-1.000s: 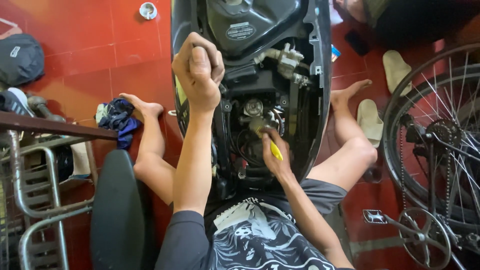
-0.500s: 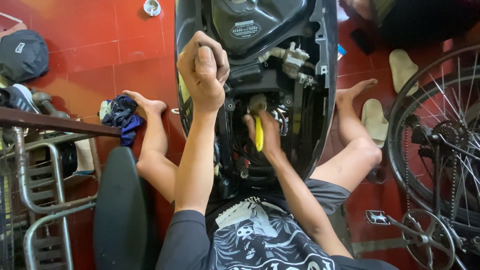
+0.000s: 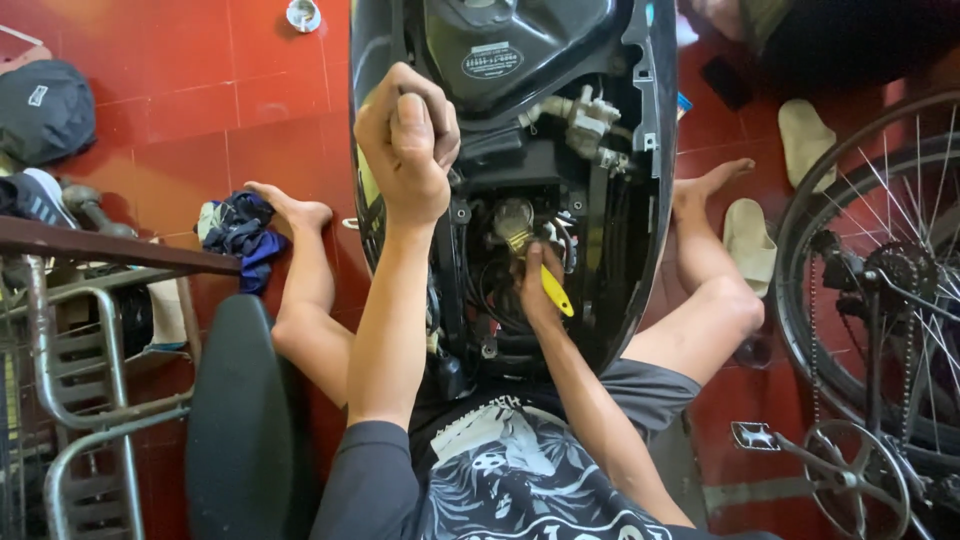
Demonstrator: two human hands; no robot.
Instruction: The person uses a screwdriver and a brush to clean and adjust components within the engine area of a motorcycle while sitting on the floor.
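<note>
Here the left hand (image 3: 405,140) is closed in a fist on the scooter's black body edge (image 3: 362,120), upper centre of the frame. The right hand (image 3: 537,285), fingers wrapped around a yellow-handled screwdriver (image 3: 556,293), is inside the open engine bay (image 3: 520,200) at centre.

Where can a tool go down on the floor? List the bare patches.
Bare red tiles lie between the dark bag, the blue rag and the scooter body. It is crowded by the bicycle wheel and sandals, and around the metal rack.
</note>
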